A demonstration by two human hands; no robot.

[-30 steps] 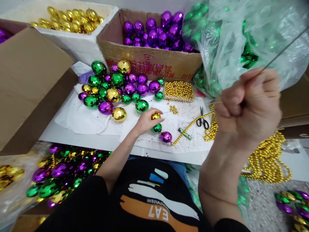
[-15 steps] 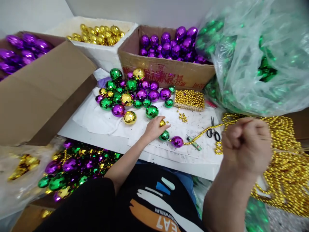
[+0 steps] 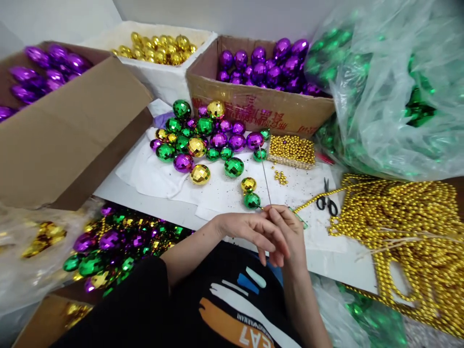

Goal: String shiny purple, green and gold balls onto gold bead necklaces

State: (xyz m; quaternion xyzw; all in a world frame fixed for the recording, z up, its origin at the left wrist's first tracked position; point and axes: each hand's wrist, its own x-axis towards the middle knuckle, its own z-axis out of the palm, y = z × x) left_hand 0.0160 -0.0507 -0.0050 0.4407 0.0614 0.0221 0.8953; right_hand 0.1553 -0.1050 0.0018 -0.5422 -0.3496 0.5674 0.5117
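My right hand (image 3: 290,229) pinches a long thin needle (image 3: 266,179) that points up and away over the cloth. My left hand (image 3: 252,232) lies across in front of it, fingers stretched and apart, partly covering the right palm. Just beyond the fingers sit a faceted green ball (image 3: 252,200) and a small gold ball (image 3: 248,184), touching. A string of gold beads (image 3: 313,195) runs from behind my right hand to the right. The purple ball once at its end is hidden behind my hands.
Loose green, purple and gold balls (image 3: 197,146) lie on the white cloth. Beyond them stand a gold bead tray (image 3: 292,165), a carton of purple balls (image 3: 259,108) and a foam box (image 3: 155,79). Scissors (image 3: 326,199) and piled bead strands (image 3: 409,217) lie right.
My left hand has left the small gold ball and moved right and nearer. My right hand has come down left from its raised fist to meet it; the needle now shows.
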